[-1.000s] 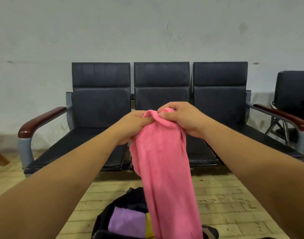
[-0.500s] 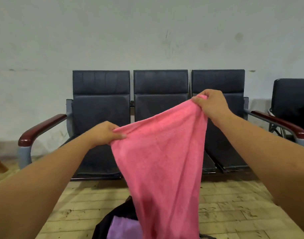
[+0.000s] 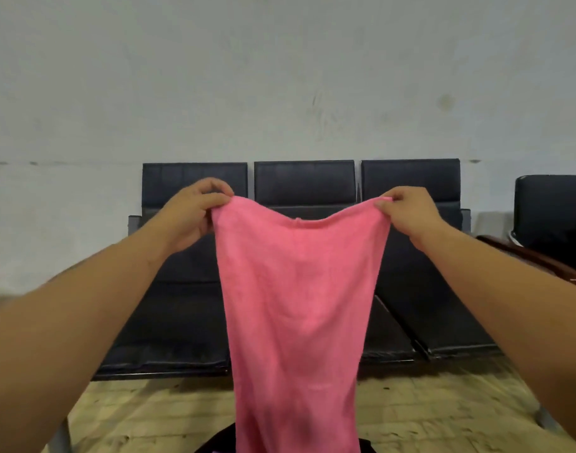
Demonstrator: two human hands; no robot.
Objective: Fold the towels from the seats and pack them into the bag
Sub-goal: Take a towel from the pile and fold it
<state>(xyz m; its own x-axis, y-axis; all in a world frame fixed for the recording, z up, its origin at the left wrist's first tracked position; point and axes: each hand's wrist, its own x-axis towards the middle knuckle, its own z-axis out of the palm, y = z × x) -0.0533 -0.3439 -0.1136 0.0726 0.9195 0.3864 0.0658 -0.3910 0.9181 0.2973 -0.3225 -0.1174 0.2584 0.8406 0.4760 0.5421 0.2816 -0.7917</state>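
A pink towel [image 3: 298,305] hangs spread in front of me, held up by its two top corners. My left hand [image 3: 190,212] pinches the upper left corner and my right hand [image 3: 407,212] pinches the upper right corner, both at the height of the seat backs. The towel's top edge sags a little between them and its lower end runs off the bottom of the frame. Only a dark sliver of the black bag [image 3: 216,444] shows at the bottom edge, mostly hidden behind the towel.
A row of three black seats [image 3: 169,325] stands against the pale wall [image 3: 280,76], with a red-brown armrest [image 3: 535,259] at the right. Another black chair [image 3: 551,210] is at the far right. The floor [image 3: 443,416] is light wooden planks.
My hands have pulled apart and risen, stretching the bunched towel out wide by its top corners. The view has tilted up, so the bag has nearly left the frame.
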